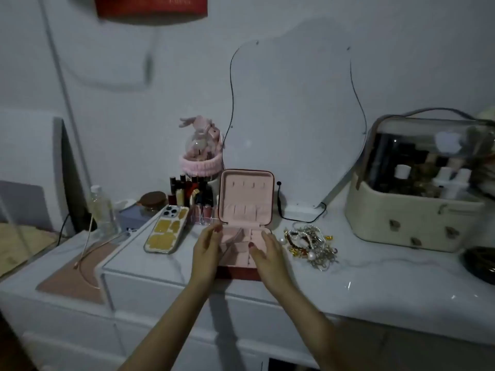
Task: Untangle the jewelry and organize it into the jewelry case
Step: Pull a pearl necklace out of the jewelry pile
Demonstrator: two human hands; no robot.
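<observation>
Both hands, left point(206, 247) and right point(269, 253), lay relaxed with straight fingers on either side of the opened case point(245, 207); tangled jewelry point(312, 245) sat just right of it.

light: dim | wall point(294, 28): plain white | mirror point(292, 124): wavy-edged, leaning on wall | worktop point(375, 277): white, marbled | drawers point(166, 298): white, below
</observation>
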